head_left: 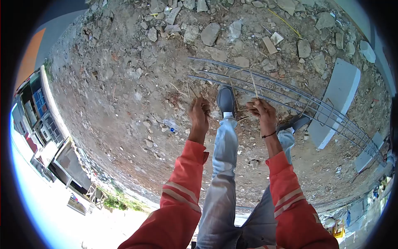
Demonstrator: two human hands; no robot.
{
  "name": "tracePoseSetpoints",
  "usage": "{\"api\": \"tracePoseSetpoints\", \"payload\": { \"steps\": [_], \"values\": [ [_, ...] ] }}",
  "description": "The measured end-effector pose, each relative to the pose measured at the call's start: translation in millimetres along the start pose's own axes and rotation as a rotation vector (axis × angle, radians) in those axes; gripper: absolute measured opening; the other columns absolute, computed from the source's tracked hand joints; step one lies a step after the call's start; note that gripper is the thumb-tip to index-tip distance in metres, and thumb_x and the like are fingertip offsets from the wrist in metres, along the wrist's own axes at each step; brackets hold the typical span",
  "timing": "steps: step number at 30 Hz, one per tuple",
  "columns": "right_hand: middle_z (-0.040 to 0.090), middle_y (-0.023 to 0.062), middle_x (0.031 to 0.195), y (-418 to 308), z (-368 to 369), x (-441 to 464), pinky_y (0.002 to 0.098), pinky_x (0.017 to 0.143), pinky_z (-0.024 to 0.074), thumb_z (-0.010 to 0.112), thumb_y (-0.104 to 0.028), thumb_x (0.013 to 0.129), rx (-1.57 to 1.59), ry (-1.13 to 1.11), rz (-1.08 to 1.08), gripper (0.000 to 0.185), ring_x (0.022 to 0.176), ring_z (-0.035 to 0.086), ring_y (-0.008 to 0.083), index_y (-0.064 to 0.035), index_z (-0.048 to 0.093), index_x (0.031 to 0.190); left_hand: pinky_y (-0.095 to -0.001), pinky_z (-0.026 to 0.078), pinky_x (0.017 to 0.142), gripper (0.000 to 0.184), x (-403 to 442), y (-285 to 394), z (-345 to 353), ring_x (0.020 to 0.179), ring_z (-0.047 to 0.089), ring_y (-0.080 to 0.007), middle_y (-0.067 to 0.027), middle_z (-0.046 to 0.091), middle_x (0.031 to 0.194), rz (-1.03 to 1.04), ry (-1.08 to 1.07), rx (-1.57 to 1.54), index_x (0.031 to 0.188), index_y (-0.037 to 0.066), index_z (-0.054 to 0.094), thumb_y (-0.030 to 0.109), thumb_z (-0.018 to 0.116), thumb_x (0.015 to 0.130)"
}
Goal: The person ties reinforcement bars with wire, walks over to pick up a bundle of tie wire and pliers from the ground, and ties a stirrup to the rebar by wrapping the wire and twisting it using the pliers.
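My right hand is closed on a thin, bent metal stirrup, whose sides reach up across the steel bars. My left hand is pinched closed to the left of my shoe. A short, thin strip juts from near its fingertips, but I cannot tell whether it is held. Just beyond both hands lies a long rebar cage. Its loose bar ends point left, and several stirrups sit along its right part.
Rubble and stones cover the dirt ground. A pale slab lies under the cage at right, with another slab farther along. My other shoe stands beside the cage. Buildings rise at far left.
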State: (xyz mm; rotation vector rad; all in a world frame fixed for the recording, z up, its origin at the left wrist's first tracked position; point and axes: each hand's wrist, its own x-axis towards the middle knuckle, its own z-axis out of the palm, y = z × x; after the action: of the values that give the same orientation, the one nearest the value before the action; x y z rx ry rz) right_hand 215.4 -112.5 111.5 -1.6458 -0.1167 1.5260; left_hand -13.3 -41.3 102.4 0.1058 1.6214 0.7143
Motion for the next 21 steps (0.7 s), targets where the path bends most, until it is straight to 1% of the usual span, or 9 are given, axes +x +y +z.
{"api": "tracePoseSetpoints", "payload": {
  "steps": [4,6,7,9,11,14,15,18,21],
  "values": [
    [0.073,0.0069,0.089,19.3,75.8,17.9,0.0275,0.064,0.0525,0.056,-0.031,0.099,-0.098,-0.16,0.012,0.032,0.073,0.067,0.0126,-0.0021,0.067,0.109,-0.0245,0.039,0.054,0.017,24.1,20.9,-36.1,0.065,0.052,-0.0095,0.0004,0.057,0.078,-0.01,0.101,-0.056,0.089,0.013,0.05,0.026,0.059,0.096],
    [0.072,0.0073,0.08,20.1,119.9,28.8,0.0309,0.061,0.0516,0.055,-0.028,0.098,-0.33,-0.192,-0.153,0.03,0.067,0.067,0.0154,-0.0013,0.068,0.103,-0.0257,0.043,0.058,0.016,36.5,27.0,-52.8,0.072,0.058,-0.012,-0.0016,0.062,0.085,-0.019,0.178,-0.025,0.094,0.013,0.052,0.025,0.063,0.093],
    [0.072,0.0073,0.08,23.5,137.4,38.3,0.0309,0.061,0.0516,0.055,-0.028,0.098,-0.344,-0.198,-0.148,0.03,0.067,0.067,0.0154,-0.0013,0.068,0.103,-0.0266,0.045,0.062,0.019,43.3,29.4,-60.7,0.083,0.064,-0.0148,-0.0033,0.066,0.093,-0.019,0.198,0.033,0.098,0.013,0.052,0.024,0.066,0.09],
    [0.069,0.008,0.069,29.2,166.5,61.4,0.0338,0.061,0.0516,0.056,-0.026,0.095,-0.689,-0.266,-0.267,0.028,0.061,0.067,0.0189,-0.0012,0.069,0.098,-0.0271,0.046,0.063,0.022,58.8,29.3,-71.6,0.088,0.065,-0.0158,-0.0036,0.066,0.094,0.028,0.209,0.048,0.101,0.013,0.052,0.024,0.066,0.09],
    [0.068,0.0084,0.066,20.8,187.5,81.3,0.0348,0.062,0.0516,0.056,-0.025,0.094,-0.756,-0.337,-0.246,0.026,0.061,0.067,0.0202,-0.0018,0.069,0.095,-0.0275,0.046,0.065,0.027,76.2,36.0,-80.7,0.094,0.067,-0.0174,-0.0045,0.067,0.101,0.049,0.219,0.084,0.106,0.011,0.05,0.022,0.068,0.089],
    [0.069,0.0087,0.067,8.7,209.2,120.1,0.0351,0.062,0.0523,0.058,-0.024,0.092,-0.851,-0.463,-0.182,0.024,0.062,0.068,0.0208,-0.002,0.068,0.095,-0.0258,0.046,0.062,0.024,103.2,44.7,-90.3,0.09,0.068,-0.0166,-0.0049,0.068,0.104,0.05,0.108,-0.09,0.102,0.012,0.05,0.018,0.069,0.089],
    [0.07,0.0085,0.07,5.3,213.4,133.4,0.0344,0.063,0.0531,0.059,-0.023,0.092,-0.879,-0.512,-0.136,0.023,0.063,0.069,0.0201,-0.0016,0.068,0.096,-0.0238,0.045,0.057,0.02,115.3,44.1,-91.5,0.085,0.068,-0.0157,-0.0056,0.07,0.103,0.066,0.119,-0.103,0.094,0.014,0.048,0.013,0.068,0.089],
    [0.072,0.0108,0.076,2.2,227.2,168.9,0.0295,0.062,0.0545,0.069,-0.018,0.085,-0.642,-0.285,-0.189,0.027,0.064,0.069,0.0177,0.0015,0.065,0.104,-0.025,0.043,0.05,0.022,136.9,50.0,-81.7,0.074,0.067,-0.0136,-0.0076,0.072,0.095,0.09,0.186,-0.071,0.085,0.014,0.045,0.012,0.066,0.09],
    [0.072,0.0127,0.078,-3.1,240.1,199.6,0.0274,0.062,0.055,0.074,-0.017,0.081,-0.585,-0.236,-0.209,0.032,0.066,0.07,0.0173,0.0028,0.065,0.104,-0.0246,0.041,0.048,0.022,144.4,55.6,-72.9,0.072,0.066,-0.0135,-0.0085,0.072,0.093,0.085,0.109,-0.106,0.091,0.014,0.044,0.01,0.065,0.091]
  ]
}}
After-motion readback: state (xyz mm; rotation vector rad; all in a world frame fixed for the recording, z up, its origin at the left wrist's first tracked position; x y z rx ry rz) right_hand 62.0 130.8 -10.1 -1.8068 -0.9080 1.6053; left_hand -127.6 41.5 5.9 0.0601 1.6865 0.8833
